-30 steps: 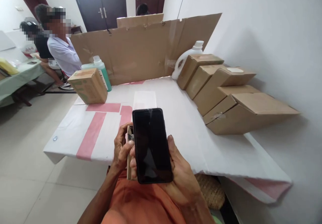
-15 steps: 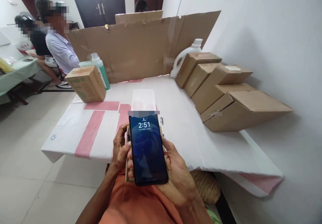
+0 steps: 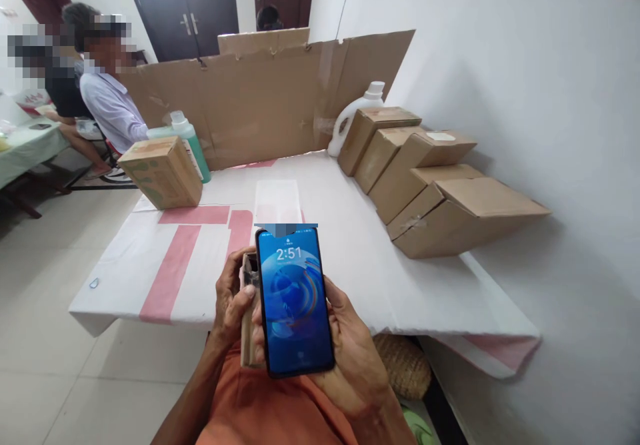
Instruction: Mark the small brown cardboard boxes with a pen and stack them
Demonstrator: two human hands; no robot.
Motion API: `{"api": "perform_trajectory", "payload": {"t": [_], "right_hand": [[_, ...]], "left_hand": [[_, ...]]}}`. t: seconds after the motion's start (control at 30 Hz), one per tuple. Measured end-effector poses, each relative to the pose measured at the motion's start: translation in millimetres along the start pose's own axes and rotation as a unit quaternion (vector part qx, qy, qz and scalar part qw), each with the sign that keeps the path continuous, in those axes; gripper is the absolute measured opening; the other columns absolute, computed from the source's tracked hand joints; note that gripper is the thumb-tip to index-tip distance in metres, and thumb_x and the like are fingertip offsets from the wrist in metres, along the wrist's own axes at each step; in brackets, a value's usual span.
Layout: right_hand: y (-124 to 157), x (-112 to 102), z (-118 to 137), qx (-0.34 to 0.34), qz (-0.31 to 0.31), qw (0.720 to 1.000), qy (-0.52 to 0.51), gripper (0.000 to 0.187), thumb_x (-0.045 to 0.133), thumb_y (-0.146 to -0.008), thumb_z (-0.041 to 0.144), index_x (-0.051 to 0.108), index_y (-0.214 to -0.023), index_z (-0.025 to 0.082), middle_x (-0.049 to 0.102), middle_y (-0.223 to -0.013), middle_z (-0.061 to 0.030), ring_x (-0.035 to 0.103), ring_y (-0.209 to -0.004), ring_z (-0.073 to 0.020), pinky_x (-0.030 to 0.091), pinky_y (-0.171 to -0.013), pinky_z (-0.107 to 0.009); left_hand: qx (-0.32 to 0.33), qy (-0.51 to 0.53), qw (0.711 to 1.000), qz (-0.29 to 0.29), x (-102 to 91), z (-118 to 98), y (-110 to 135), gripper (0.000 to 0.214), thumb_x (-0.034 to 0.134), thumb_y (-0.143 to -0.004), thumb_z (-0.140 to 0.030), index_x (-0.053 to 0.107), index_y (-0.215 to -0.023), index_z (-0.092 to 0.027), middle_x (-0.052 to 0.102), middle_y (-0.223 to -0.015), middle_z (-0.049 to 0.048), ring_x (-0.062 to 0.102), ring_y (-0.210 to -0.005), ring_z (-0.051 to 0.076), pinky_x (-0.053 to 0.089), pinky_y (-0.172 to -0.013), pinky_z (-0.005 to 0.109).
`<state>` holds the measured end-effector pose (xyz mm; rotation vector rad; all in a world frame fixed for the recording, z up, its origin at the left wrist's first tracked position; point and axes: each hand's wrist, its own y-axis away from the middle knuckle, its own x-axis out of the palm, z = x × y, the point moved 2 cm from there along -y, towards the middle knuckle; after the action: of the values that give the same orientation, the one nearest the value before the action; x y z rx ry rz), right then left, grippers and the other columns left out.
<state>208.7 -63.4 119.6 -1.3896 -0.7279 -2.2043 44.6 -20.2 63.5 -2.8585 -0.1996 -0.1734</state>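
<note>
Head view: both hands are closed together over the lap, just short of the bench [image 3: 350,245], the right hand [image 3: 353,355] cradling a lit phone [image 3: 295,301], probably light, rigid, slick and breakable, best gripped by its side edges, the left hand [image 3: 231,305] pinching a tan case [image 3: 247,328] beside it.

Even, soft daylight; room bright, no hard glare. Phone screen [image 3: 295,298] glowed blue, readable. Soft shadow lay under the cardboard boxes [image 3: 440,198] against the white wall [image 3: 525,65]. Wide-angle bending at the edges. Centre sharp; faces at far left pixelated.
</note>
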Motion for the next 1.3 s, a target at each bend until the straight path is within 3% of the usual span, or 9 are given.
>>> {"api": "perform_trajectory", "payload": {"t": [0.1,0.3,0.53,0.7,0.83,0.97,1.03,1.13,1.3], "right_hand": [[10,-1,12,-0.025,-0.013,1.000,0.011,0.059,0.062,-0.090,0.069,0.078,-0.109,0.015,0.081,-0.099,-0.0134,0.076,-0.094,-0.0296,0.058,-0.092,-0.050],[25,-17,38,-0.128,-0.060,0.990,-0.009,0.058,0.060,-0.089,0.063,0.078,-0.107,0.010,0.079,-0.102,-0.0162,0.074,-0.089,-0.0282,0.058,-0.091,-0.047],[32,-88,52,-0.211,-0.170,0.963,-0.007,0.051,0.056,-0.091,0.058,0.077,-0.102,0.013,0.080,-0.097,-0.0148,0.076,-0.088,-0.0290,0.062,-0.086,-0.047],[23,-142,54,-0.198,-0.243,0.950,-0.004,0.050,0.046,-0.100,0.053,0.074,-0.099,0.012,0.081,-0.089,-0.0145,0.078,-0.083,-0.0267,0.063,-0.079,-0.041],[10,-174,53,-0.179,-0.328,0.925,0.064,0.054,0.041,-0.104,0.055,0.071,-0.102,0.011,0.081,-0.088,-0.0140,0.078,-0.075,-0.0229,0.063,-0.077,-0.038],[3,-195,61,-0.197,-0.405,0.872,0.194,0.053,0.052,-0.095,0.068,0.068,-0.086,0.018,0.076,-0.073,-0.0108,0.073,-0.064,-0.0250,0.060,-0.069,-0.041],[4,-201,69,-0.194,-0.464,0.806,0.312,0.056,0.047,-0.095,0.070,0.065,-0.074,0.022,0.069,-0.063,-0.0078,0.068,-0.061,-0.0254,0.056,-0.064,-0.040],[9,-203,83,-0.183,-0.531,0.682,0.468,0.054,0.045,-0.094,0.066,0.052,-0.058,0.027,0.057,-0.055,-0.0035,0.060,-0.065,-0.0248,0.049,-0.068,-0.039],[17,-196,95,-0.160,-0.541,0.600,0.567,0.044,0.050,-0.091,0.050,0.043,-0.054,0.027,0.058,-0.061,-0.0046,0.058,-0.076,-0.0248,0.043,-0.079,-0.039]], "left_hand": [[-0.022,0.018,0.999,0.022,-3.1,4,-1,0.062,0.072,-0.076,-0.056,0.066,-0.128,-0.023,0.070,-0.107,0.0091,0.068,-0.097,0.030,0.057,-0.082,0.040],[-0.021,0.015,1.000,-0.009,-5.2,-1,-4,0.064,0.071,-0.074,-0.049,0.065,-0.131,-0.020,0.069,-0.120,0.0092,0.065,-0.109,0.028,0.053,-0.091,0.034],[-0.029,0.001,0.999,-0.025,-8.5,1,-8,0.064,0.074,-0.070,-0.047,0.068,-0.128,-0.021,0.069,-0.119,0.0064,0.064,-0.106,0.025,0.054,-0.086,0.029],[-0.029,-0.002,0.999,-0.021,-7.9,2,-13,0.064,0.075,-0.068,-0.045,0.068,-0.127,-0.020,0.069,-0.119,0.0061,0.062,-0.106,0.023,0.053,-0.087,0.026],[-0.031,-0.029,0.999,-0.026,-10.8,4,-18,0.065,0.075,-0.066,-0.048,0.069,-0.125,-0.019,0.069,-0.118,0.0074,0.064,-0.104,0.026,0.056,-0.082,0.030],[-0.034,-0.031,0.998,-0.033,-12.9,6,-20,0.066,0.077,-0.063,-0.047,0.070,-0.122,-0.019,0.069,-0.116,0.0074,0.065,-0.102,0.026,0.057,-0.080,0.030],[-0.035,-0.025,0.999,-0.034,-11.0,4,-19,0.065,0.077,-0.063,-0.047,0.070,-0.122,-0.019,0.070,-0.116,0.0070,0.065,-0.102,0.025,0.056,-0.081,0.029],[-0.039,-0.016,0.999,-0.032,-5.9,1,-17,0.063,0.074,-0.068,-0.045,0.069,-0.125,-0.020,0.070,-0.118,0.0067,0.064,-0.104,0.024,0.055,-0.083,0.028],[-0.045,0.012,0.998,-0.031,-2.2,1,-13,0.064,0.072,-0.070,-0.045,0.066,-0.129,-0.020,0.069,-0.117,0.0068,0.066,-0.102,0.024,0.055,-0.083,0.030]]}}
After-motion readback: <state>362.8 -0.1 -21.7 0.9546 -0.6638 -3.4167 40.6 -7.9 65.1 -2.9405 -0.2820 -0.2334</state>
